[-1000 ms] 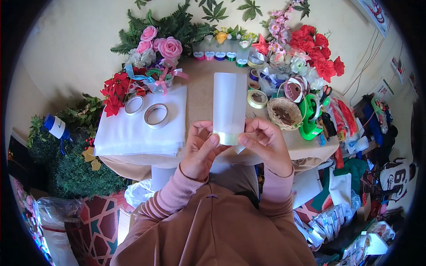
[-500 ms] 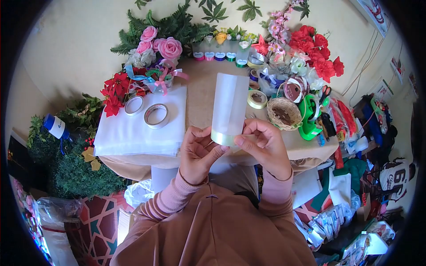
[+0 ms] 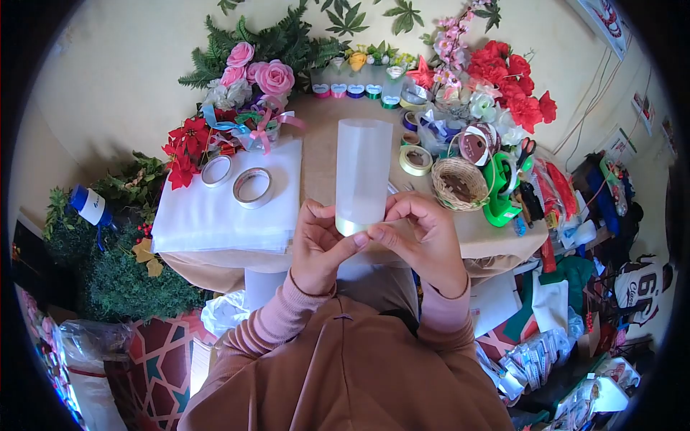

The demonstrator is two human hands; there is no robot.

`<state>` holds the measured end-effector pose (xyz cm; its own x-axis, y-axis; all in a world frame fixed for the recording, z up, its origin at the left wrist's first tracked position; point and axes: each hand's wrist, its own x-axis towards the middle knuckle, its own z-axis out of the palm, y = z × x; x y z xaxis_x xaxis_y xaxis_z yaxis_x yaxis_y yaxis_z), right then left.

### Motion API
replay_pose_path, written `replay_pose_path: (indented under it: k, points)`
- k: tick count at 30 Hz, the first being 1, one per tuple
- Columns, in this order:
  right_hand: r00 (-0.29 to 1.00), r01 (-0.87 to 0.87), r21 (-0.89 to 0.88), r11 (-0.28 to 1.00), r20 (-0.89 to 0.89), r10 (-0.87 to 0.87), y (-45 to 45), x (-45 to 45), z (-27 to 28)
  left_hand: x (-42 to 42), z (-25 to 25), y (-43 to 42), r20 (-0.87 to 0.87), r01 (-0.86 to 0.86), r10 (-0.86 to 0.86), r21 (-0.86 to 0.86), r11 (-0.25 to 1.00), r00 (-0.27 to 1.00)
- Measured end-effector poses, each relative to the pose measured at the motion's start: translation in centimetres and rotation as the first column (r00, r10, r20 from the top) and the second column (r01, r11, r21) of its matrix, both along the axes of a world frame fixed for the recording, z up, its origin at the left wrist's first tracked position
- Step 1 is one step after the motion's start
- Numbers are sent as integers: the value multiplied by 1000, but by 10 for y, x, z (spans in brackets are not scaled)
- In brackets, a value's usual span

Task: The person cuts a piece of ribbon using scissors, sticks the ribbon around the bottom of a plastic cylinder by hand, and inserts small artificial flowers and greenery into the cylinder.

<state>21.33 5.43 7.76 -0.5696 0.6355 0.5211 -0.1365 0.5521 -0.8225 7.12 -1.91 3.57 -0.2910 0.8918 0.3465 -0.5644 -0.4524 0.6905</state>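
Observation:
A translucent white plastic cylinder (image 3: 364, 169) stands upright between my hands, held over the front of the table. Round its bottom end runs a shiny pale yellow-green ribbon (image 3: 350, 226). My left hand (image 3: 320, 241) grips the lower left side, its thumb against the ribbon. At the lower right, my right hand (image 3: 424, 237) pinches the ribbon and the cylinder's edge with thumb and forefinger. Both hands are closed on it. The back of the cylinder is hidden from me.
White sheets (image 3: 215, 230) lie on the left with two tape rolls (image 3: 252, 188) on top. On the right are a ribbon roll (image 3: 415, 160), a wicker basket (image 3: 460, 184) and a green tape dispenser (image 3: 501, 190). Artificial flowers (image 3: 276, 77) and small decorated cylinders (image 3: 392, 93) line the back.
The cylinder has shifted slightly left and turned a little in my hands. My right hand has come left along the ribbon, closer to my left thumb.

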Motion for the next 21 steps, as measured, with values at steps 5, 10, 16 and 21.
replay_pose_path:
  k: [5,10,16,21]
  points:
    - [996,-81,-117,990,-57,75,-3,3,2,-5,-3,1,172,129,-124,-16,992,977]
    - [990,-127,-160,979,-75,116,-4,5,3,-6,-3,1,208,189,-179,-31,982,962]
    - [991,-125,-186,975,-71,113,-6,7,5,-7,-5,0,91,168,-159,-111,979,983]
    - [993,-104,-178,979,-71,93,-6,5,6,-6,1,-1,225,277,-259,-50,960,939]
